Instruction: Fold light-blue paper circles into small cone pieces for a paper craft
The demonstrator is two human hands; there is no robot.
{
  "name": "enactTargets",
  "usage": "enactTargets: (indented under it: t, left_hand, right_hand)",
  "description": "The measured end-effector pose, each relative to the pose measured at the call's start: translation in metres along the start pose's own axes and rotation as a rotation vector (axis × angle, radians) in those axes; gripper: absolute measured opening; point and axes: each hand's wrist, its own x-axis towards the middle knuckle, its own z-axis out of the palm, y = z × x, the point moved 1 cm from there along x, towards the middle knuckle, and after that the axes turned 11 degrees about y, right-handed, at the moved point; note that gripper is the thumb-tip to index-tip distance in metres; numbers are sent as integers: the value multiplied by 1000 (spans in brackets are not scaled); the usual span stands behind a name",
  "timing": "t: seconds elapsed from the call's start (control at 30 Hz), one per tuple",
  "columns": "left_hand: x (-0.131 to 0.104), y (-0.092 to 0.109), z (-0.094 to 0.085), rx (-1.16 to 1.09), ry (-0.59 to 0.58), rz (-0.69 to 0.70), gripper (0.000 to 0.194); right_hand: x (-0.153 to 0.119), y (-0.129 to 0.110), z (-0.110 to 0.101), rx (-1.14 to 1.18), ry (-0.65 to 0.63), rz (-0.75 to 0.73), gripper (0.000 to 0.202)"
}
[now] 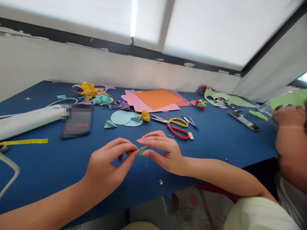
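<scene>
A small folded piece of light blue paper (143,150) is held above the front of the blue table. My left hand (107,161) pinches its left end between thumb and fingertips. My right hand (164,150) closes on the other end, thumb below and fingers over the top, hiding part of the paper. Just beyond lie light blue paper circles (120,117), a folded blue cone (110,124) and a folded yellow cone (145,115). Scissors (176,123) with one yellow and one red handle rest past my right hand, beside a white eraser (191,136).
Pink and orange sheets (158,98) are stacked at the back, with paper scraps (90,91) to their left. A phone (78,119) and a white power strip (31,119) lie left. Another person's hand (289,115) holds green paper at right, near a second phone (243,120).
</scene>
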Motion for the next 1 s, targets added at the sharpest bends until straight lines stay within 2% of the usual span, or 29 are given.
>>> enactTargets:
  t: [0.1, 0.17, 0.23, 0.27, 0.33, 0.37, 0.43, 0.53, 0.63, 0.73, 0.87, 1.0]
  left_hand:
    - [5, -5, 2, -166, -132, -410, 16]
    - [7, -9, 3, -270, -207, -627, 23]
    - [7, -14, 4, -332, -260, -762, 28]
    - [7, -16, 5, -341, -267, -783, 28]
    - [6, -18, 5, -322, -249, -749, 27]
    - [6, -19, 6, -302, -240, -715, 27]
    - [6, -19, 6, -249, -229, -650, 27]
    - [4, -16, 7, -143, -224, -568, 26]
    - [2, -11, 6, -83, -205, -447, 22]
    - [1, -8, 5, -93, -196, -310, 17]
    - [2, -5, 3, -75, -273, -170, 19]
    - [4, -3, 3, -117, -340, -187, 27]
  right_hand:
    - [2, 4, 1, 47, -2, 174, 19]
    - [4, 7, 1, 79, -44, 321, 19]
    - [5, 10, 1, 151, -164, 484, 27]
    - [6, 12, 1, 215, -245, 565, 33]
    - [5, 14, 3, 350, -392, 696, 40]
    - [5, 14, 4, 387, -422, 728, 41]
    - [5, 15, 5, 342, -369, 710, 38]
    - [4, 13, 5, 119, -190, 535, 30]
    - [3, 9, 5, 32, -171, 363, 21]
    - [2, 6, 4, 32, -148, 267, 16]
    - [3, 4, 2, 7, -86, 280, 16]
    - [3, 3, 3, 115, -73, 400, 20]
